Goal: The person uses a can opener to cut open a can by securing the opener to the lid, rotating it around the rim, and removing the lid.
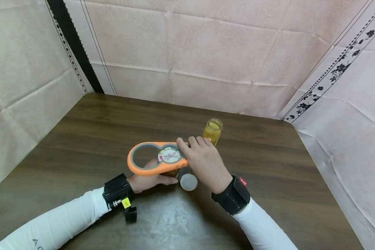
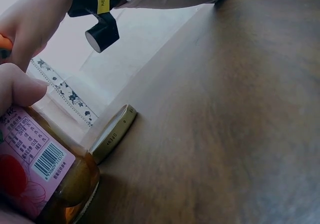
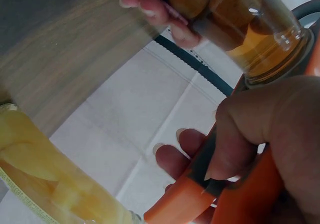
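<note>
My left hand (image 1: 150,178) grips a glass jar (image 2: 45,184) of brown round fruit with a pink label, and holds it upright on or close above the table; which cannot be told. An orange and grey jar opener (image 1: 130,160) lies flat across the jar's top, its smaller ring round the printed lid (image 1: 169,155). The right hand (image 1: 207,165) grips the opener's handle, fingers curled over it. Just beside the held jar, a loose gold-rimmed lid (image 2: 114,134) lies with its pale side (image 1: 189,182) up. Much of the held jar is hidden under the opener in the head view.
Behind the right hand stands a lidless glass jar (image 1: 212,129) of yellow fruit, also close by in the right wrist view. The brown wood table (image 1: 268,166) is bordered by pale cloth hangings (image 1: 206,52) at the back and both sides.
</note>
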A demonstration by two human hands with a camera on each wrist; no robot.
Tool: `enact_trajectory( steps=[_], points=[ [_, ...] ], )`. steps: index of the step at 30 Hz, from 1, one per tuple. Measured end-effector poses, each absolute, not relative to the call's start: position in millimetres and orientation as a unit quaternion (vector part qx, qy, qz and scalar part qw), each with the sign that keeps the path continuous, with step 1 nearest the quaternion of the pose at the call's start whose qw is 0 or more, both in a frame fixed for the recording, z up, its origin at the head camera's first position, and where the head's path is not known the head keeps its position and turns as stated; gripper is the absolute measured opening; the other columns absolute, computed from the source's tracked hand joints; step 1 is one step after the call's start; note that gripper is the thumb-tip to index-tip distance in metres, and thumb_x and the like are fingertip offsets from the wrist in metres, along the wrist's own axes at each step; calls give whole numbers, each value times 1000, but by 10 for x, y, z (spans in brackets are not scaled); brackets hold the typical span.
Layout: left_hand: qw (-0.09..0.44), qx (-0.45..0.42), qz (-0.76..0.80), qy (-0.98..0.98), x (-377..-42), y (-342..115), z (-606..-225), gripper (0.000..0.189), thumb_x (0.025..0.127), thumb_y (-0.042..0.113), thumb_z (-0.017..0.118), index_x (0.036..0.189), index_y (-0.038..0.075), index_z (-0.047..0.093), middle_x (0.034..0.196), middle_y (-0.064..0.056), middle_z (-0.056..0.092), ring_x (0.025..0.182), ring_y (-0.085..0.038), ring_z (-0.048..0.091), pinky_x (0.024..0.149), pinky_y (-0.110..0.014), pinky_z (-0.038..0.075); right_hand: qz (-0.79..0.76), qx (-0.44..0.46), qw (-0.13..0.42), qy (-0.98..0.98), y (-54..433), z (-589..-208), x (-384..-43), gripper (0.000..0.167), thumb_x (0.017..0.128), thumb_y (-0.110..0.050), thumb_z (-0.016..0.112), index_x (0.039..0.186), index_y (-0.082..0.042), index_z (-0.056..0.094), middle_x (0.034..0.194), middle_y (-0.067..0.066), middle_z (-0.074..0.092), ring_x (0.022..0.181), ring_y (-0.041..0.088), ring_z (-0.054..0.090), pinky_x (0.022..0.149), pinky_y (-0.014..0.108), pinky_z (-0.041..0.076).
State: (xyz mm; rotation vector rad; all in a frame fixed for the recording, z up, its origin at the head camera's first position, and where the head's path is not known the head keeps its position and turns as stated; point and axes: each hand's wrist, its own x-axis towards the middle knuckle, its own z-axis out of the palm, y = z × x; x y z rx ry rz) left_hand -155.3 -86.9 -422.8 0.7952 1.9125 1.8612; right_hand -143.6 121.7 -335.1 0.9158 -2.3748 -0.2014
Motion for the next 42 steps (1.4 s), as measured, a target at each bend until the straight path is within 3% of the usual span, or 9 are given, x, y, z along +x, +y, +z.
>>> enact_trajectory(
  steps=[7, 11, 14, 20, 27, 36, 42],
  points=[
    [198, 265, 670, 664, -1546, -882, -4235, 86, 86, 7, 80, 156, 23, 33, 158, -1, 42, 130, -12, 51, 93, -28, 55, -71, 356, 293, -885, 1227, -3355, -1479, 43, 89, -9, 77, 128, -15, 61, 95, 6, 67, 90, 24, 67, 81, 38, 57],
    [187, 267, 655, 682, -1548, -889, -4229, 87, 86, 8, 81, 157, 22, 33, 160, 1, 39, 138, -14, 43, 106, -30, 48, -67, 362, 287, -884, 1233, -3352, -1497, 44, 88, -11, 78, 128, -14, 61, 97, 7, 67, 92, 24, 68, 84, 39, 58],
    [172, 268, 624, 713, -1554, -896, -4218, 88, 87, 10, 80, 158, 25, 31, 162, 4, 35, 147, -17, 34, 119, -39, 34, -70, 367, 292, -880, 1237, -3352, -1520, 43, 88, -10, 77, 128, -14, 61, 98, 7, 68, 92, 24, 68, 85, 40, 58],
    [161, 263, 593, 744, -1560, -899, -4199, 91, 88, 12, 79, 160, 26, 27, 166, 5, 29, 153, -22, 27, 122, -53, 25, -78, 375, 297, -875, 1247, -3361, -1566, 38, 91, -10, 74, 126, -16, 59, 97, 4, 67, 92, 22, 67, 88, 38, 58],
    [143, 268, 591, 748, -1557, -891, -4208, 96, 84, 15, 83, 160, 25, 26, 164, 5, 31, 151, -20, 29, 121, -48, 29, -76, 381, 291, -874, 1258, -3363, -1597, 40, 92, -12, 74, 128, -17, 59, 99, 3, 67, 93, 21, 66, 90, 36, 57],
    [135, 284, 589, 744, -1569, -893, -4241, 96, 85, 13, 82, 160, 27, 24, 164, 6, 30, 149, -19, 29, 115, -19, 35, -58, 396, 292, -869, 1275, -3372, -1626, 36, 91, -13, 76, 124, -13, 60, 102, 1, 68, 92, 21, 65, 89, 36, 56],
    [148, 281, 610, 726, -1575, -918, -4251, 92, 88, 12, 79, 160, 29, 24, 166, 9, 27, 149, -14, 29, 114, -16, 36, -62, 401, 290, -867, 1278, -3372, -1655, 29, 93, -10, 73, 120, -12, 60, 106, 0, 69, 96, 20, 65, 91, 35, 54]
  ],
)
